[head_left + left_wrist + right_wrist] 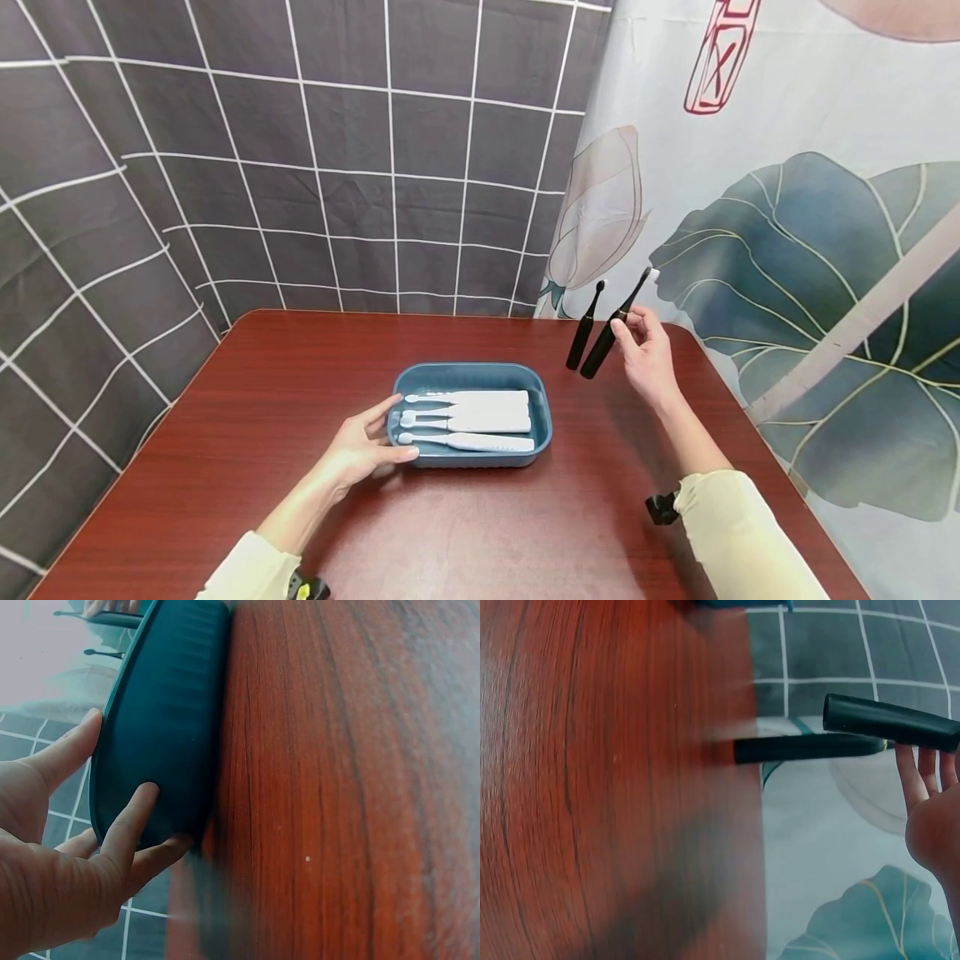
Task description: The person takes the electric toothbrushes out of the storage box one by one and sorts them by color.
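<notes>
My right hand (648, 358) pinches a black electric toothbrush (597, 352), tilted, its white-bristled head up. In the right wrist view, the base of its handle hangs above the table. Close beside it, a second black electric toothbrush (579, 337) stands upright on the tabletop. My left hand (356, 450) touches the left end of a blue plastic basket (546, 417), its fingers spread over the outer wall (169, 727) in the left wrist view. Several white electric toothbrushes (491, 442) lie side by side in the basket, heads toward the left.
The reddish-brown wooden table (285, 392) bears the basket near its middle. Behind it hangs a dark grey cloth with a white grid (345, 200). A white curtain with a leaf print (795, 250) borders the right side.
</notes>
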A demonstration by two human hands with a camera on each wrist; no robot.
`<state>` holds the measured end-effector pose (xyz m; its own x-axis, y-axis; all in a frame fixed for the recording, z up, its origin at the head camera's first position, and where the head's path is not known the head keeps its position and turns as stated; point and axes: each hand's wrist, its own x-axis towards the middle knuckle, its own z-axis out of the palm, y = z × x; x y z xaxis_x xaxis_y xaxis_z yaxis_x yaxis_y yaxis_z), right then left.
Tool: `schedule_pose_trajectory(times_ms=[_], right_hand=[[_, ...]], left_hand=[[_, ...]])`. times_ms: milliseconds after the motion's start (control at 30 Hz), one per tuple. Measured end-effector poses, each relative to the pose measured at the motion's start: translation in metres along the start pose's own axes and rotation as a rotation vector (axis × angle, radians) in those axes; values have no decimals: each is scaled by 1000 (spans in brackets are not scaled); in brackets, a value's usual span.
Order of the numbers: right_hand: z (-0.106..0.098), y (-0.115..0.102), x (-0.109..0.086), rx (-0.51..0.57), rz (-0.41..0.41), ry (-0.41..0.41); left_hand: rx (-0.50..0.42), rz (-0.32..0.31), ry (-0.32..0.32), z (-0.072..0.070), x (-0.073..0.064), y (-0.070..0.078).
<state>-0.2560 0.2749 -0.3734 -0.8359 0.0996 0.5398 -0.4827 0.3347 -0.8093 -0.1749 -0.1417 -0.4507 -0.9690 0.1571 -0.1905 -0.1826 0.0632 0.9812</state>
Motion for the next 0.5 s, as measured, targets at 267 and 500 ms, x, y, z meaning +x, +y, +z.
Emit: schedule_pose_trajectory(times_ms=[267,500], right_hand=[[-9,12,3,-73,24,7],[-12,20,5,-117,42,5]], left_hand=[[-12,11,-12,1,-2,1],[-11,25,-17,1,-3,1]])
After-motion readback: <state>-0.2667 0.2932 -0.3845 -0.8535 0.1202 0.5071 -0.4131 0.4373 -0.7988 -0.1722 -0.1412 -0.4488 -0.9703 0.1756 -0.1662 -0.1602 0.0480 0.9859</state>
